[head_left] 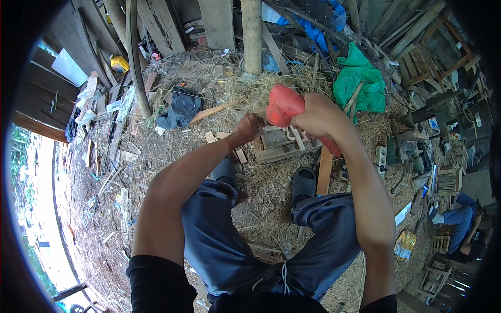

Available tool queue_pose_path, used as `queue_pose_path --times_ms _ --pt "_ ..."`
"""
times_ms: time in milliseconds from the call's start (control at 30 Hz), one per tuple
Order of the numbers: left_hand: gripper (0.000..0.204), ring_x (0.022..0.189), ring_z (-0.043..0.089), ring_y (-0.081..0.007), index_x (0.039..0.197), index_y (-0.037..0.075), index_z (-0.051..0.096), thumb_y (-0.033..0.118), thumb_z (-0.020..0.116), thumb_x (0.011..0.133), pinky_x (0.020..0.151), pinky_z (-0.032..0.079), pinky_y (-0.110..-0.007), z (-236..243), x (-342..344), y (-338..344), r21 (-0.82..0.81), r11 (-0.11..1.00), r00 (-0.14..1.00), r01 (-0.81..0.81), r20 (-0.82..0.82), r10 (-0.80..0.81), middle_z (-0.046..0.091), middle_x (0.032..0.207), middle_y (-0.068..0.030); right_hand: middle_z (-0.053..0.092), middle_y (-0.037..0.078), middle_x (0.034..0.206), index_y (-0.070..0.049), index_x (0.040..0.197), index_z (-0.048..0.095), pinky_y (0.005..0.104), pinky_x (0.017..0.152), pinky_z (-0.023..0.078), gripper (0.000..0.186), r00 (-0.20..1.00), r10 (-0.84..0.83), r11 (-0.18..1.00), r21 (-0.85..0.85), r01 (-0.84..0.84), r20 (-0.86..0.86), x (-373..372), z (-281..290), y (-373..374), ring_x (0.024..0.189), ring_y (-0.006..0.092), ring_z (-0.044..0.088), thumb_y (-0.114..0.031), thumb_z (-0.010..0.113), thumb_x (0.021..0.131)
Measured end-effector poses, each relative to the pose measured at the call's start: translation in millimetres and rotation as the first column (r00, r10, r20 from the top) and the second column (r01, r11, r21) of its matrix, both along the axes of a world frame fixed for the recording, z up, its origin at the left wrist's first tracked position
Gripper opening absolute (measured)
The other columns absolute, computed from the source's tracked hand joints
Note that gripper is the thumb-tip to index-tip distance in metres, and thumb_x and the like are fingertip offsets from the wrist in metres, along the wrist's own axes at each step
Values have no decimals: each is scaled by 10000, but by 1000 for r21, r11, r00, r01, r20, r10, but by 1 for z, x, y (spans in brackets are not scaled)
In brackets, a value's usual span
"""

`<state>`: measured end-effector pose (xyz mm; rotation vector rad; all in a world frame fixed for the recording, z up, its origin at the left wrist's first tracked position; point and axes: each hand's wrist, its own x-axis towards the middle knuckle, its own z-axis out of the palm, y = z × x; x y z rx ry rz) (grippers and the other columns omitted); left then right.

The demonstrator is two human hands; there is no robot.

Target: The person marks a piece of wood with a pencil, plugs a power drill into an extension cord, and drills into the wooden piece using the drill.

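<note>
My right hand (317, 116) is wrapped around a red pistol-shaped power tool (284, 108), which looks like a drill. Its rounded end faces up and left, and its working tip is hidden. Below it lies a small wooden frame or box (282, 152) of pale boards, low on the ground between my feet. My left hand (246, 130) is at the frame's left far corner, with fingers closed together. What they pinch is hard to make out; a pale wood edge shows just past them.
Straw and wood scraps cover the ground. A post (252, 36) stands ahead, with a black plastic bag (180, 107) and green plastic sheet (362, 81) nearby. A plank (324, 172) lies beside my right sandal (303, 185). At far right are a power strip (381, 156) and a seated person (469, 235).
</note>
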<state>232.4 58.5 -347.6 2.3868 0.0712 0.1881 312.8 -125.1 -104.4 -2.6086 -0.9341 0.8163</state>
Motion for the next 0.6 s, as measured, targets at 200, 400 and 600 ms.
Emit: queue_pose_path --times_ms 200,400,600 --pt "289 822 654 -298 887 27 680 172 796 665 746 519 -372 0 -1 1 -9 1000 1000 18 26 -18 673 870 -118 634 106 668 20 946 599 325 523 504 277 1000 -10 1000 11 10 1 0 -1 1 556 190 632 -114 604 703" --pt "300 817 653 -302 884 16 678 166 803 656 735 519 -371 3 -2 -2 -6 1000 1000 -22 -2 22 671 869 -123 634 107 667 33 948 596 323 520 503 289 1000 -9 1000 21 9 -9 -2 1 0 557 190 634 -117 609 702" --pt "309 821 653 -298 904 28 687 173 802 657 742 520 -373 -2 -1 2 2 1000 1000 -2 20 2 672 874 -118 637 110 670 35 953 595 325 520 505 294 1000 -15 1000 9 15 -3 -2 3 3 558 193 635 -119 614 703"
